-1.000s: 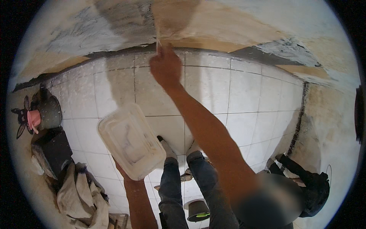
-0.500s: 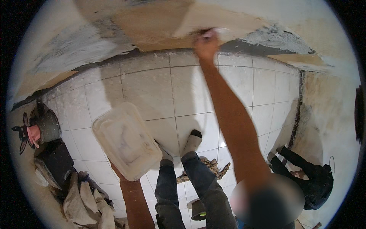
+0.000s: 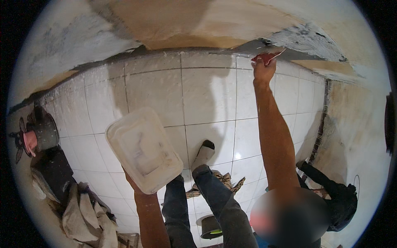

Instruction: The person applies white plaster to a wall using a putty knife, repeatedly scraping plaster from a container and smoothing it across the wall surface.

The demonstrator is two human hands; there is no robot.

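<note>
My right hand (image 3: pixel 264 72) is closed on a red scraper (image 3: pixel 266 57) with pale paste along its edge. The arm stretches far forward, and the scraper is by the foot of the wall (image 3: pixel 178 25), near the rough grey patch (image 3: pixel 308 41). A translucent whitish plastic tub (image 3: pixel 144 151), smeared inside with pale paste, rests on my left hand (image 3: pixel 134 184). Most of that hand's fingers are hidden beneath the tub. My trousered legs (image 3: pixel 223 202) show below, one sock-covered foot on the white tiles.
Crumpled patterned cloth (image 3: pixel 223 184) and a dark bucket (image 3: pixel 211 227) are near my legs. At left are a grey pot (image 3: pixel 47 132), a black box (image 3: pixel 53 171) and beige sacks (image 3: pixel 82 215). Someone in black (image 3: pixel 341 198) is at the right wall; a blurred area lies beside them.
My right hand has moved right and down from the tan wall surface to the wall's foot, bringing the scraper into clearer view. The tub has shifted slightly right in the picture.
</note>
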